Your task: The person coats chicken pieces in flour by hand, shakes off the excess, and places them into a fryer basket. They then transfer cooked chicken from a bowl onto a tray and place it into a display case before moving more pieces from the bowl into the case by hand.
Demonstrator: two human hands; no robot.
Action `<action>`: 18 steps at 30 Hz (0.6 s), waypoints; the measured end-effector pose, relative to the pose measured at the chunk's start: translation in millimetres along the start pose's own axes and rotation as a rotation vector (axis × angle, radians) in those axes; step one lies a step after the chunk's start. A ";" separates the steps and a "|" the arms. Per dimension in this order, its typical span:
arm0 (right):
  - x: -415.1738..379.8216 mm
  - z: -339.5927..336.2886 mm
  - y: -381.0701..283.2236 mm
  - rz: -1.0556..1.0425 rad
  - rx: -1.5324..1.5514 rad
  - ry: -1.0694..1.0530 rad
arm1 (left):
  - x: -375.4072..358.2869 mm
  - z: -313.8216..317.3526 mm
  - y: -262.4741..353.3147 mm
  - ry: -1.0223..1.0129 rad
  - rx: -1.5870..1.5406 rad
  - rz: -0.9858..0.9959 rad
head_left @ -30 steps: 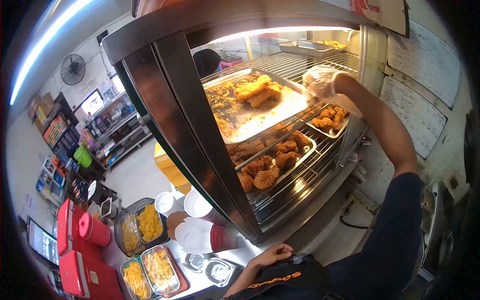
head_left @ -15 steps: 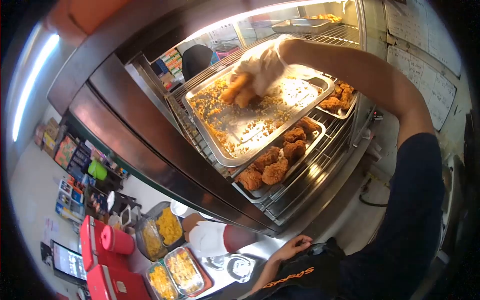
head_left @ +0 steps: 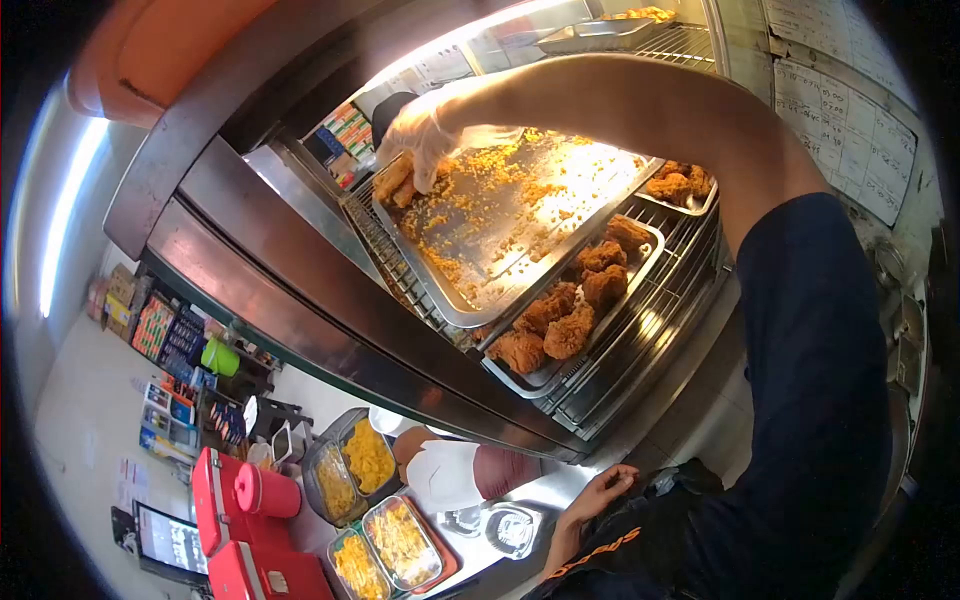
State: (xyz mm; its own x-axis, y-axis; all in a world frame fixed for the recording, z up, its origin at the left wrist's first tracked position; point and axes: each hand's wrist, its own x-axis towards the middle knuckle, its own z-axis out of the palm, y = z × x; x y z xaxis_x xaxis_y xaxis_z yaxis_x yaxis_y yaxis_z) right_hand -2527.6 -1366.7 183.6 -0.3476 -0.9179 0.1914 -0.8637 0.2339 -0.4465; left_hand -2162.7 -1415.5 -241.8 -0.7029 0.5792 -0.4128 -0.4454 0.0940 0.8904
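Note:
My right hand (head_left: 420,140), in a clear plastic glove, is closed on golden-brown fried chicken (head_left: 393,182) at the far left corner of a metal tray (head_left: 470,317). Loose fried crumbs lie scattered over this tray. Whether the hand holds one piece or two is hard to tell. Below the tray, a second tray (head_left: 545,385) bears several darker fried chicken pieces (head_left: 568,332). My bare left hand (head_left: 600,492) stays low by my dark apron, its fingers loosely curled and apart, with nothing visible in them.
The trays sit on wire racks (head_left: 640,335) inside a lit warming cabinet with a metal frame (head_left: 300,300). Another chicken tray (head_left: 690,208) stands at right. On the counter lower left are containers of yellow food (head_left: 368,455), a paper box (head_left: 445,475) and red coolers (head_left: 265,572).
My right hand has moved left across the crumb-covered tray, carrying the fried chicken from its middle to the far left corner. The camera view has shifted slightly. My left hand stays low.

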 end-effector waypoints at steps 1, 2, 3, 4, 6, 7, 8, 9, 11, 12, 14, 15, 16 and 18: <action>-7.6 -8.5 -9.1 0.037 -0.391 0.066 | -0.2 1.5 -1.6 -0.002 0.014 0.008; -13.0 -13.4 -6.2 0.072 -0.359 0.091 | 1.5 2.3 -2.1 -0.006 0.029 0.019; -20.9 -16.3 -3.7 0.109 -0.328 0.116 | 3.5 2.7 -2.0 -0.015 0.029 0.018; -36.4 -17.5 -14.9 0.122 -0.327 0.116 | 5.9 2.3 -2.3 -0.041 0.050 0.018; -74.9 -23.7 -40.8 0.203 -0.610 0.209 | 11.1 2.2 -0.8 -0.102 0.053 0.009; -94.5 -25.7 -47.3 0.231 -0.615 0.211 | 13.6 1.7 3.5 -0.129 0.061 0.002; -118.0 -25.8 -51.3 0.175 -0.471 0.309 | 16.2 2.4 7.9 -0.167 0.033 0.000; -146.6 -23.6 -56.1 0.135 -0.335 0.403 | 22.1 6.9 12.4 -0.224 0.000 -0.006; -214.6 0.6 -86.6 0.226 -0.122 0.669 | 37.8 12.4 25.6 -0.292 0.116 0.030; -248.4 13.0 -82.8 0.219 -0.157 0.804 | 45.0 19.1 35.1 -0.285 0.128 0.015; -324.9 52.8 -82.8 0.115 0.089 1.040 | 61.3 52.9 67.1 -0.291 0.212 0.228; -362.5 82.8 -81.3 0.159 0.113 1.138 | 70.8 73.3 75.9 -0.341 0.201 0.342; -400.6 112.7 -80.8 0.202 0.140 1.237 | 77.6 96.5 87.5 -0.336 0.152 0.441; -447.6 180.6 -96.3 -0.032 0.713 1.540 | 102.0 135.9 84.9 -0.436 0.027 0.589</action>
State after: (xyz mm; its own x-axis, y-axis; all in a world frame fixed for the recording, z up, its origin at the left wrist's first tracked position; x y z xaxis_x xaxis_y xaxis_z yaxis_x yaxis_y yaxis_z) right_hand -2222.9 -1036.2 -16.9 -0.7117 0.3212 0.6247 -0.7022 -0.3512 -0.6194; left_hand -2196.9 -1238.5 -182.2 -0.5348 0.8087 0.2448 -0.0437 -0.3158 0.9478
